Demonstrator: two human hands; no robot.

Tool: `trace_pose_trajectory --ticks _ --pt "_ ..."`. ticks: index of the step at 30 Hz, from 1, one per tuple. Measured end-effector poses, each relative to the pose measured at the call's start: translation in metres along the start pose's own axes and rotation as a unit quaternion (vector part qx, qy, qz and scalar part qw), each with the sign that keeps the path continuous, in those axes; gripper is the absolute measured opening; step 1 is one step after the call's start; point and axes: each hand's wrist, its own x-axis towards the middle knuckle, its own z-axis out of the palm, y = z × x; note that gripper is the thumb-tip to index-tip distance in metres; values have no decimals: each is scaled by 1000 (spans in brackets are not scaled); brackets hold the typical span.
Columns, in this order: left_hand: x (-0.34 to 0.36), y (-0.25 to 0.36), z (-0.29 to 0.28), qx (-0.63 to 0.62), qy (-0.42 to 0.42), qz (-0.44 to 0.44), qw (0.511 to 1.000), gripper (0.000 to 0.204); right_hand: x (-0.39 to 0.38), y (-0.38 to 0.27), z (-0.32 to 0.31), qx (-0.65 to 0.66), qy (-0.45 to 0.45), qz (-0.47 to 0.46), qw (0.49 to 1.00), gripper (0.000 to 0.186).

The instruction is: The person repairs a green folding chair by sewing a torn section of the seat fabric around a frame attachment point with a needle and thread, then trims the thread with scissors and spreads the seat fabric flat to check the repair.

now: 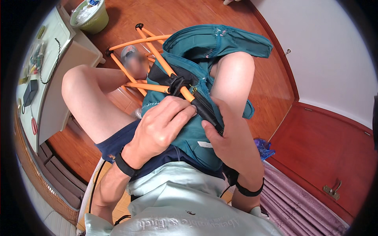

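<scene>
Across my lap lies a folding chair with teal fabric (189,133) and orange tube legs (163,65). A black plastic joint (178,84) sits where two tubes cross. The near end of one tube runs into a black sleeve (206,110) on the fabric. My left hand (163,122) is closed on the chair, its curled fingertips against the sleeve's left side; its thumb is hidden. From the right, my right hand (232,137) wraps the sleeve, thumb on top and fingers mostly hidden behind. A small white tag (204,144) shows on the fabric between my wrists.
A white table (51,94) on the left carries a black box (30,93), red-handled scissors (34,124) and a coiled cord. Beyond it stands a green basket (92,17). On the right are a reddish wooden door panel (327,153), a purple curtain (295,196) and a blue plastic bag (264,148).
</scene>
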Motion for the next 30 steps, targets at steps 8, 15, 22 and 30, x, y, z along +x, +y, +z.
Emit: trace_pose_trajectory --ticks 8,15,22,30 --pt "-4 2 8 15 47 -7 999 30 4 7 0 10 -2 0 1000 45" --pt "-2 -6 6 -14 55 6 998 29 9 4 -7 38 -44 43 997 46" --pt "2 -4 -2 5 23 20 1000 24 8 8 -1 25 -24 19 999 44" --pt "1 7 -1 -232 -1 -421 877 28 3 10 0 15 -6 -24 1000 48"
